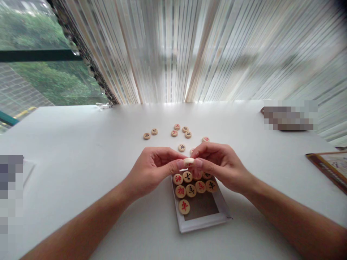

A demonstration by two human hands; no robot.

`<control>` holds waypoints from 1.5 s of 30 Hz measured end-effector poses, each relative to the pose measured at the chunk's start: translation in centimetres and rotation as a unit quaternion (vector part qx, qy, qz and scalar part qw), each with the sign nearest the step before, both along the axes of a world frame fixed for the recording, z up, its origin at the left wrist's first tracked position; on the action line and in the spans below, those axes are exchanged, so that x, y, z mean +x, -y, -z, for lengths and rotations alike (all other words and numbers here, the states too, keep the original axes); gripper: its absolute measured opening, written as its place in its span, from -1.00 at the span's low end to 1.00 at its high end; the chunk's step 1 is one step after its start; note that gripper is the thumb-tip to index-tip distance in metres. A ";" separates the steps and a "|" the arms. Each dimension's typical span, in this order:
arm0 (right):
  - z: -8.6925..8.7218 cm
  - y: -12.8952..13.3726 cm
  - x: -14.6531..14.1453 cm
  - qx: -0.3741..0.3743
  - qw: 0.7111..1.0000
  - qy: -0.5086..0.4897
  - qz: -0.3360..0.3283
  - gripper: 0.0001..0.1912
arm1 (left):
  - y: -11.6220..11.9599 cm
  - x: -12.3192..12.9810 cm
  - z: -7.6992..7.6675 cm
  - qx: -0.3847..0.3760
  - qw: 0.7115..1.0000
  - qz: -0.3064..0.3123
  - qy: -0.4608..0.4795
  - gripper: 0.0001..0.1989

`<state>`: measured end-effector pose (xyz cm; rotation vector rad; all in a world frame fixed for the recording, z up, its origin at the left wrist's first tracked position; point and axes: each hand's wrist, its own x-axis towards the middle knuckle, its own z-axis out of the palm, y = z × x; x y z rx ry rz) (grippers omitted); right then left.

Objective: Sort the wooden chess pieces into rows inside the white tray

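While both hands' fingers, left and right, pinch one xiangqi piece above the box, it looks light, rigid, maybe slick; grip the rim, leave faces free. Others dot the surface.

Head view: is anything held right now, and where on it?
A wooden disc, by opposite edges, between the left and right hands' fingers.

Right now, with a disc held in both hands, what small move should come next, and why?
Probably lower the disc into the box, beside the lone front-row piece: bare floor shows there, and left hand and right hand already pinch it nearby.
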<state>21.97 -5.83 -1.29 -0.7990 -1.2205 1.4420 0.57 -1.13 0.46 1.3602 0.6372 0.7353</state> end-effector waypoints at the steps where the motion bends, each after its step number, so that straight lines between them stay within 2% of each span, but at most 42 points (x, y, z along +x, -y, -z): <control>1: 0.0 0.0 0.0 -0.008 1.000 -0.009 -0.007 -0.80 | 0.0 0.0 -0.1 -0.010 1.000 0.005 0.006 -0.77; 6: 0.2 0.0 0.0 -0.032 0.998 -0.044 -0.037 -0.83 | 0.0 0.1 -0.2 -0.033 0.998 0.031 0.039 -0.83; 21: 0.6 0.0 0.1 -0.052 0.994 -0.075 -0.066 -0.91 | 0.0 0.0 0.3 -0.050 0.997 0.001 0.060 -0.88; 27: 0.5 0.1 0.1 -0.053 0.993 -0.079 -0.064 -0.84 | 0.1 0.1 0.8 -0.067 0.994 -0.005 0.082 -0.84; 35: 0.4 0.0 0.0 -0.058 0.993 -0.086 -0.062 -0.81 | 0.6 0.2 0.0 -0.080 0.993 -0.005 0.085 -0.74; 39: 0.4 0.0 -0.1 -0.058 0.995 -0.074 -0.045 -0.76 | 0.7 0.3 0.1 -0.071 0.993 -0.023 0.088 -0.67; 45: 0.3 0.2 -0.1 -0.052 0.997 -0.053 -0.032 -0.67 | 0.8 0.4 0.4 -0.016 0.997 -0.040 0.067 -0.67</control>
